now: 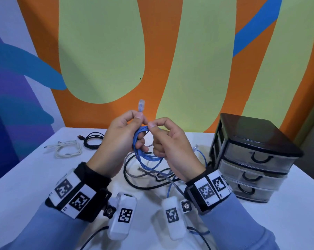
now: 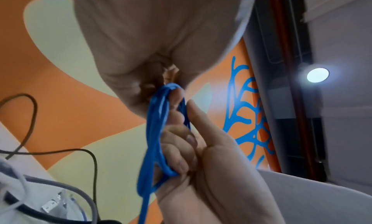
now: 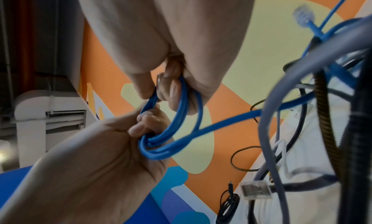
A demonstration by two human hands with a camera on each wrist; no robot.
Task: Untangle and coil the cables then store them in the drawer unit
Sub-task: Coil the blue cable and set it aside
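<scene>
Both hands grip the blue cable (image 1: 147, 156) coil: left hand (image 1: 120, 139), right hand (image 1: 172, 147). Risk: its tail snags the tangle (image 1: 152, 175) mid-desk, loosening loops.

No words, brands or numbers can be read anywhere; the wrist bands (image 1: 71, 193) and the white camera housings (image 1: 122, 216) carry only black-and-white square marker patterns.

A coil of blue cable (image 3: 169, 141) hangs between two hands. The upper hand (image 3: 161, 36) pinches the loops at the top, and the lower hand (image 3: 96, 160) curls its fingers (image 3: 141, 128) through the bottom of the coil. One blue strand runs off right into a tangle of grey cable (image 3: 281, 116) and black cable (image 3: 360, 132) (a clear plug (image 3: 255, 190) lies below it) on the white table (image 3: 314, 208).
</scene>
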